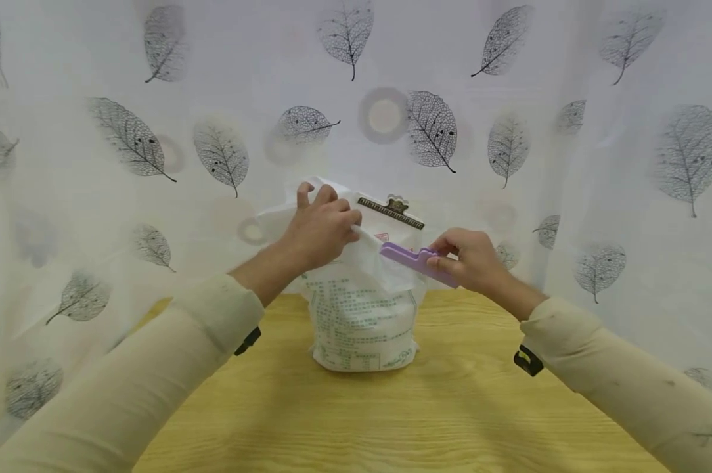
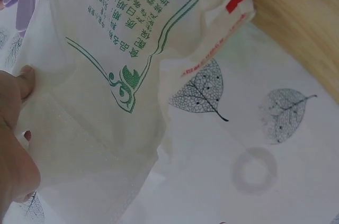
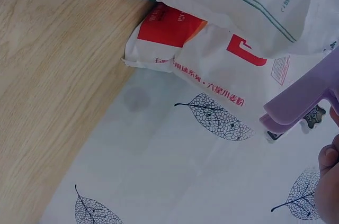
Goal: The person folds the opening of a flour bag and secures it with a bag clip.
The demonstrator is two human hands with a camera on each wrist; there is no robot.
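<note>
A white bag [image 1: 362, 322] with green print stands upright on the wooden table. My left hand [image 1: 326, 230] grips its crumpled top edge with bent fingers, and the loose film spreads out below them in the left wrist view. Between thumb and fingers, my right hand [image 1: 468, 259] pinches a purple bag clip [image 1: 412, 261]. The clip slants across the bag's upper right side, its far end close to the top edge. In the right wrist view, the clip's two long arms [image 3: 299, 94] show slightly parted at the tip.
Right behind stands another white bag [image 3: 212, 70] with red print, labelled as wheat flour. A dark metal clip [image 1: 396, 207] sits along its top. A pale curtain [image 1: 356, 59] with leaf patterns hangs behind the wooden table [image 1: 356, 420].
</note>
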